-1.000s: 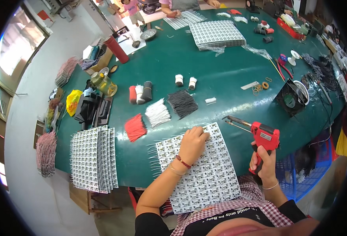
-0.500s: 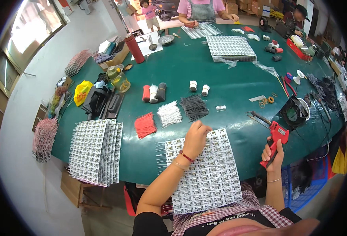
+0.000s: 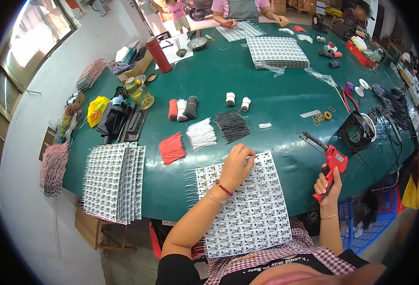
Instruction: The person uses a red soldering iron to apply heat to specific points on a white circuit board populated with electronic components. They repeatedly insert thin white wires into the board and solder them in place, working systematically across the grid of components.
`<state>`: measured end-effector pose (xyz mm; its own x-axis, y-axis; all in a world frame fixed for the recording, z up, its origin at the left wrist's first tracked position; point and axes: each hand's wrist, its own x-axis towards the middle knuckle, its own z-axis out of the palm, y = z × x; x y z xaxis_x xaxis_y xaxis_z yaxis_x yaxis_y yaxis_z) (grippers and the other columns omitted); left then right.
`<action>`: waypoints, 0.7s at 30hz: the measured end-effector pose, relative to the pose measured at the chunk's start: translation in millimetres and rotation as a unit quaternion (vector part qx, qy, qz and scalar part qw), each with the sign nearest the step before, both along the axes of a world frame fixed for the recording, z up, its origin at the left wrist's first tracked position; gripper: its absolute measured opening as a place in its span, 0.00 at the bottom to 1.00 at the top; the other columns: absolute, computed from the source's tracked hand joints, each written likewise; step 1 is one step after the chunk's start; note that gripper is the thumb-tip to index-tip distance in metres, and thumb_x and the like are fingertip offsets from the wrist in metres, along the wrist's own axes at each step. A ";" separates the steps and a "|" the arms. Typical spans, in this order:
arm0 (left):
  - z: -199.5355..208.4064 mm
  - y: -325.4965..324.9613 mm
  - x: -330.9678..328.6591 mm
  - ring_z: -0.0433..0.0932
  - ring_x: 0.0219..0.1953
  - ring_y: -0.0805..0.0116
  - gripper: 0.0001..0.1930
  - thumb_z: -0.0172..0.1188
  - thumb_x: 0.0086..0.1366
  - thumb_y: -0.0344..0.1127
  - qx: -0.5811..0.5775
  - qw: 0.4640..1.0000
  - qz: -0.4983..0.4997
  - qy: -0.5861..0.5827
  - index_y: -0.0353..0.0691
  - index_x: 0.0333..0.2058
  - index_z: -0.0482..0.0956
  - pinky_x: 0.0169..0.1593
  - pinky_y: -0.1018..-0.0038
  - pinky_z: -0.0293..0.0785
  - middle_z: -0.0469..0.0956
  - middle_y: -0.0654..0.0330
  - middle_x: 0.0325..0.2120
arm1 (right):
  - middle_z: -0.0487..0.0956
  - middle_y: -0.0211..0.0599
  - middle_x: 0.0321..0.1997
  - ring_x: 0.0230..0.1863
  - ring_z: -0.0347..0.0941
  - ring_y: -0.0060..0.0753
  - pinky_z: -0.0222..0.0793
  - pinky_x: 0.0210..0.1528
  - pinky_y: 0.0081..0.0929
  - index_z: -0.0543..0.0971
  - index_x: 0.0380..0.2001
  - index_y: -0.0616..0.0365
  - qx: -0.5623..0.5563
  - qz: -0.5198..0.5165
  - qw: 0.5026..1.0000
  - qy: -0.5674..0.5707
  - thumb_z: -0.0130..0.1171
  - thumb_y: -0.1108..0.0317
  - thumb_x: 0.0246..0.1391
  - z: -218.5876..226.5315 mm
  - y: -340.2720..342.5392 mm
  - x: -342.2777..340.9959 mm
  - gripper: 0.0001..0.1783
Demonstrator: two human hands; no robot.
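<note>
My right hand [image 3: 330, 186] grips the red handle of a soldering gun [image 3: 334, 162], whose dark metal tip points up and left above the table. My left hand [image 3: 238, 160] rests at the upper part of a large white circuit board panel [image 3: 247, 209] covered in rows of small parts. Its fingers are curled into a pinch, and anything between them is too small to make out. Short wires [image 3: 190, 183] stick out along the panel's left edge. Beyond it lie loose piles of red wires [image 3: 172, 148], white wires [image 3: 201, 134] and black wires [image 3: 232, 127].
Stacked panels [image 3: 106, 183] stand at the left edge of the green table [image 3: 276, 104]. A black fan [image 3: 355, 133], pliers [image 3: 350, 100] and a solder spool [image 3: 361, 87] are on the right. Another person [image 3: 241, 12] works across the table beside a panel stack [image 3: 278, 51].
The whole view has shifted slightly. My left hand stays at the panel's upper part with its fingers curled a little differently, and my right hand keeps hold of the soldering gun.
</note>
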<state>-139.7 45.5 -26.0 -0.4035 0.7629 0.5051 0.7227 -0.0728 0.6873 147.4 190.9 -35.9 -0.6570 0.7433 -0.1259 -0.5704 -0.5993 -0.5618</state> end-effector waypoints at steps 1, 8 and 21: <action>0.9 -0.3 0.4 0.72 0.35 0.56 0.03 0.58 0.57 0.24 0.003 1.000 0.003 -0.003 0.36 0.31 0.75 0.38 0.66 0.70 0.72 0.56 0.29 | 0.62 0.27 0.13 0.09 0.55 0.19 0.57 0.13 0.19 0.70 0.46 0.59 0.004 0.001 1.000 0.000 0.42 0.48 0.67 0.1 0.0 0.1 0.23; -2.3 -2.3 -0.7 0.72 0.37 0.56 0.02 0.58 0.59 0.26 -0.021 1.000 -0.003 -0.021 0.37 0.31 0.76 0.39 0.66 0.70 0.71 0.56 0.29 | 0.62 0.28 0.13 0.08 0.55 0.21 0.57 0.12 0.21 0.69 0.46 0.60 -0.009 -0.009 1.000 0.012 0.42 0.48 0.66 -1.5 0.5 -0.2 0.24; 5.7 -3.0 3.3 0.75 0.31 0.57 0.02 0.60 0.58 0.28 -0.017 1.000 -0.007 -0.018 0.39 0.30 0.76 0.32 0.66 0.71 0.73 0.58 0.27 | 0.62 0.28 0.13 0.09 0.55 0.21 0.56 0.13 0.21 0.69 0.47 0.61 0.000 0.001 1.000 0.016 0.42 0.49 0.67 -2.6 2.5 1.1 0.24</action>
